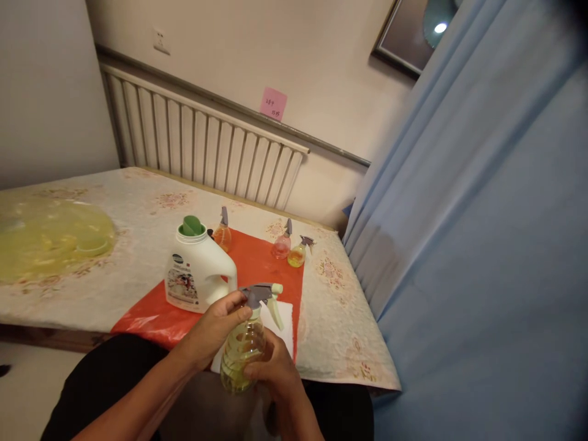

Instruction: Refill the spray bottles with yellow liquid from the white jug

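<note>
Between six and seven o'clock in view, the right hand (278, 369) clasps the spray bottle (239, 350) while the left hand (219, 323) pinches its spray head (258, 293), seemingly seating or loosening it, so the next move likely calls for a steady, level twist.

A spray bottle (236, 352), near, in a two-handed grip: left hand (222, 320) at the trigger head (257, 294), right hand (279, 366) around the lower body. On the tabletop (340, 331), a white jug (199, 266) stands left on a red sheet (266, 275). Far side: an orange bottle (222, 237); right, a pink bottle (282, 246) beside a yellow bottle (296, 256); beyond, a radiator (202, 141).
</note>
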A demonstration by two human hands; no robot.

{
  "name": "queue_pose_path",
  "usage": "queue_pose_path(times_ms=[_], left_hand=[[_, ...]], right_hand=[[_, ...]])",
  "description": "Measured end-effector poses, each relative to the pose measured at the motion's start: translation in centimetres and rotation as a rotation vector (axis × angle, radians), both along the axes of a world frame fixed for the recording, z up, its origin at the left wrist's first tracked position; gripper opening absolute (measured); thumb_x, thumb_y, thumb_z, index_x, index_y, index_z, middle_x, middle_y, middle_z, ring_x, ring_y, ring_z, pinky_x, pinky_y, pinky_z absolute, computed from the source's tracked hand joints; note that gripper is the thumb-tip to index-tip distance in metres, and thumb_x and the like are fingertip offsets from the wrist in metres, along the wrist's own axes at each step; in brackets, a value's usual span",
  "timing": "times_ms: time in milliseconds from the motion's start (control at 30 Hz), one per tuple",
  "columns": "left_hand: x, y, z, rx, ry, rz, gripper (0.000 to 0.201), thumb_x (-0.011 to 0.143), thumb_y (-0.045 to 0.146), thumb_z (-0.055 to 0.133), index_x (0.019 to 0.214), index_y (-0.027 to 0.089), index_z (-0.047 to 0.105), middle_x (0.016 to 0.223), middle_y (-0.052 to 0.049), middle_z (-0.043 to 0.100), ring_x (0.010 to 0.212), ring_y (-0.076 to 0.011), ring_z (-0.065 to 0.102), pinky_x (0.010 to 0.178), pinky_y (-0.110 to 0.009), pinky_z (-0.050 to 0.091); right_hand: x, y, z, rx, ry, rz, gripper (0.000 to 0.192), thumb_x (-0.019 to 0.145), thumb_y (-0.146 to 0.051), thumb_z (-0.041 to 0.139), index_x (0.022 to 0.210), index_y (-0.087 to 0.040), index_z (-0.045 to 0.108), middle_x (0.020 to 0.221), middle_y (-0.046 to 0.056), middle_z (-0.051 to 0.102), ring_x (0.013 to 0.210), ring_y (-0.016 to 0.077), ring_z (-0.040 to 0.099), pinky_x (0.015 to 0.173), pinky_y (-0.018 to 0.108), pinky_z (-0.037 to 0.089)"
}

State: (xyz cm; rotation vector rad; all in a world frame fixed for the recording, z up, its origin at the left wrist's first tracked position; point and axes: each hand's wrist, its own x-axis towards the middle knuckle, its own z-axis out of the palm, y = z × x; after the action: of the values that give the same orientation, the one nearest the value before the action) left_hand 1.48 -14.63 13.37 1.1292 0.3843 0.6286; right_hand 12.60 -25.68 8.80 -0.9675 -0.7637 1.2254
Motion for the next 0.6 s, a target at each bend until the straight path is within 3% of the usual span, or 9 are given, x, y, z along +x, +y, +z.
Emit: queue_pose_path(times_ms=[200, 400, 600], left_hand=[[0.07, 0.01, -0.32, -0.001, -0.039, -0.002, 0.033, 0.078, 0.038, 0.074, 0.102, 0.018, 0.064, 0.080, 0.000, 0.066, 0.072, -0.0176, 0.061, 0.067, -0.026, 0.047], [0.10, 0.10, 0.02, -0.035, -0.005, -0.025, 0.038, 0.075, 0.038, 0.078, 0.105, 0.019, 0.065, 0.081, 0.000, 0.067, 0.072, -0.0156, 0.061, 0.065, -0.023, 0.047], [-0.03, -0.29, 0.34, -0.096, 0.040, -0.012, 0.045, 0.074, 0.040, 0.079, 0.110, 0.018, 0.064, 0.077, 0.000, 0.067, 0.059, -0.0119, 0.056, 0.054, -0.021, 0.043]], right_hand=[[0.00, 0.21, -0.56, -0.040, 0.012, -0.043, 0.069, 0.036, -0.029, 0.094, 0.099, -0.015, 0.070, 0.087, 0.004, 0.073, 0.077, 0.0205, 0.065, 0.070, 0.030, 0.050], [-0.04, 0.02, -0.33, 0.003, 0.011, 0.008, 0.071, 0.043, -0.031, 0.093, 0.107, -0.017, 0.068, 0.095, 0.006, 0.073, 0.083, 0.0224, 0.067, 0.074, 0.032, 0.052], [-0.14, -0.08, -0.12, 0.030, 0.044, 0.035, 0.071, 0.044, -0.030, 0.093, 0.109, -0.016, 0.067, 0.092, 0.005, 0.073, 0.082, 0.0218, 0.067, 0.075, 0.032, 0.051]])
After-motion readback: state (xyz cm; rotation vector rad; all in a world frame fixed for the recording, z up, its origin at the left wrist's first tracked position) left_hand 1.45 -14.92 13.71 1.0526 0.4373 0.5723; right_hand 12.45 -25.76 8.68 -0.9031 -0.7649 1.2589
